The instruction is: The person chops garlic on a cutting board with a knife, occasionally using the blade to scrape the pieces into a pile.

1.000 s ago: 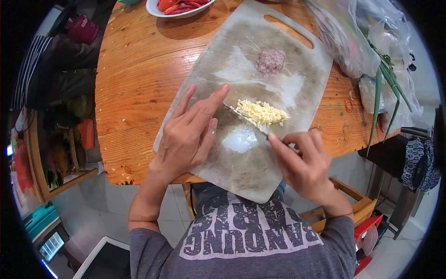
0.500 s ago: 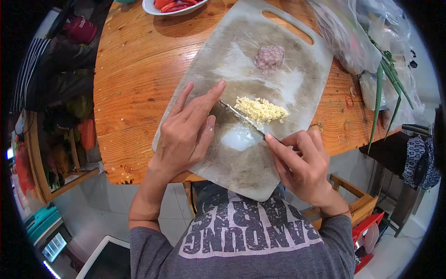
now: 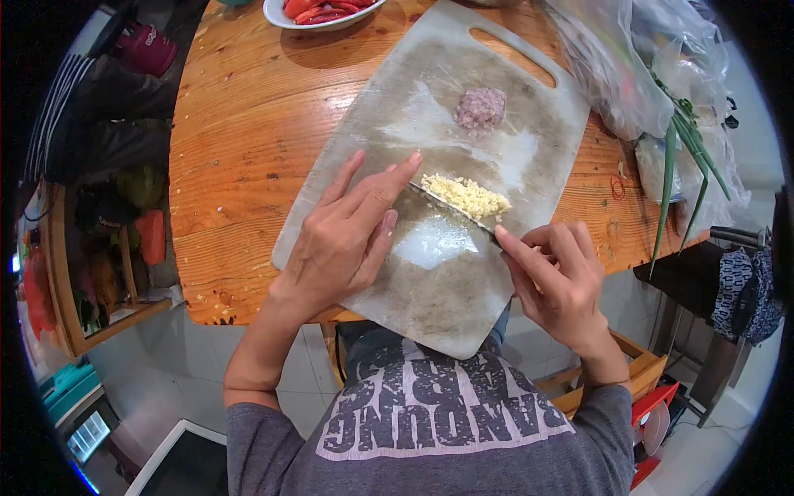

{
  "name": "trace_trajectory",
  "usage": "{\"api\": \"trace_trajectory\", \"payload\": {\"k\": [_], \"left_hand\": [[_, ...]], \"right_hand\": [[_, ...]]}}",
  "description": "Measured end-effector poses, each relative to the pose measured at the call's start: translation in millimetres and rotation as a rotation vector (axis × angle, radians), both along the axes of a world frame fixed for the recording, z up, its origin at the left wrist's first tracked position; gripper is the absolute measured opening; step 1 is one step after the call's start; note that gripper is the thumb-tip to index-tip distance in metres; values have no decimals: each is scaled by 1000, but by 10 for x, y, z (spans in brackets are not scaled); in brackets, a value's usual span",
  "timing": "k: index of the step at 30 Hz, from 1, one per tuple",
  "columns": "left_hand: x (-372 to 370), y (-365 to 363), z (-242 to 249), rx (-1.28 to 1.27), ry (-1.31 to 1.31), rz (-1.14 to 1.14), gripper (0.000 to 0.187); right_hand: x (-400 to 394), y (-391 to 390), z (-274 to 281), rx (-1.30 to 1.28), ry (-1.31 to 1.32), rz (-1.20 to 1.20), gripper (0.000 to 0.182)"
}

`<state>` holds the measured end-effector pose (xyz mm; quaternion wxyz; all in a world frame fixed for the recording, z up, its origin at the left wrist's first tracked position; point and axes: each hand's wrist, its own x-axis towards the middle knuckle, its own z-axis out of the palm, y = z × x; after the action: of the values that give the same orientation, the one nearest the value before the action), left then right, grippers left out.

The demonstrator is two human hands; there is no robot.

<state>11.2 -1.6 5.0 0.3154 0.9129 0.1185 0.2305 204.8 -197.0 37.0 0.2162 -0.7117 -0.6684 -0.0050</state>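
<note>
My right hand (image 3: 556, 277) grips the handle of a knife (image 3: 453, 208), whose blade slants across the grey, worn cutting board (image 3: 347, 178). The fingers of my left hand (image 3: 347, 227) are stretched out and spread, with the fingertips right at the blade's far end. Along the blade's upper side lies a small heap of pale yellow minced garlic (image 3: 467, 195), with a few bits close by the blade. Farther up the board sits a mound of finely chopped purplish shallot (image 3: 481, 109). A wet, shiny patch shows below the blade.
The board rests on a wooden table (image 3: 231, 165) and overhangs its near edge. A white bowl of red chillies (image 3: 324, 20) stands at the back. Plastic bags (image 3: 620, 74) and long green leaves (image 3: 699, 145) lie on the right, near a red rubber band (image 3: 618, 188).
The knife and both hands have shifted slightly to the right. The garlic heap is a little more compact along the blade. The whole view has also moved slightly.
</note>
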Motion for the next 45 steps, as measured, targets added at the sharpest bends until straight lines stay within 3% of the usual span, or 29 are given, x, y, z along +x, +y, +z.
{"api": "trace_trajectory", "payload": {"k": [18,24,33,39,45], "left_hand": [[-17,14,27,6,0,24,56],[12,11,44,16,-33,18,56],[19,11,3,39,-13,31,59],[16,-1,12,22,-13,9,56],[-38,-2,16,61,-35,-1,54]], "right_hand": [[-85,-12,-10,7,70,-34,45],[74,55,204,25,-73,42,43],[27,42,-135,37,28,-67,48],[-32,-33,16,76,-118,-34,49],[-70,-130,-181,120,-94,-36,48]]}}
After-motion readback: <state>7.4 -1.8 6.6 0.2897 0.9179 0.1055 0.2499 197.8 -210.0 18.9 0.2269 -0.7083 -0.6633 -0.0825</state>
